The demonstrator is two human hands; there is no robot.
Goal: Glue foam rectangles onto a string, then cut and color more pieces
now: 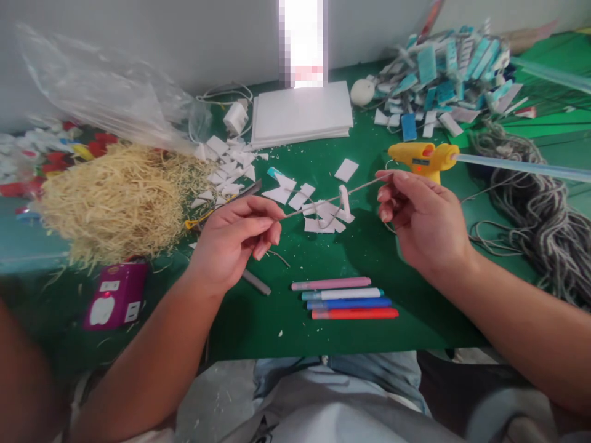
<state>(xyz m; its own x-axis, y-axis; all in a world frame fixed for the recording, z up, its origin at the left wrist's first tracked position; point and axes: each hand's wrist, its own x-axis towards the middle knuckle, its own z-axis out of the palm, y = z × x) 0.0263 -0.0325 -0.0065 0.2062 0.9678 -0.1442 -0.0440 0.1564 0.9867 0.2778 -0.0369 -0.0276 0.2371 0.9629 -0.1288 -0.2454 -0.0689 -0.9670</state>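
Note:
A thin grey cord stretches between my two hands above the table. My left hand pinches its left end between thumb and fingers. At the other end, my right hand grips the cord with thumb and forefinger. A small white foam piece hangs on the cord or is stuck to it, nearer my right hand; how it is fastened I cannot tell. Cut white foam pieces lie below the cord. Just behind my right hand is a yellow glue gun with a long clear glue stick in it.
Several felt-tip pens lie in front of me. Left are a heap of straw shreds and a purple box. Behind are white foam sheets and a white plug. Grey yarn and teal-and-white pieces fill the right.

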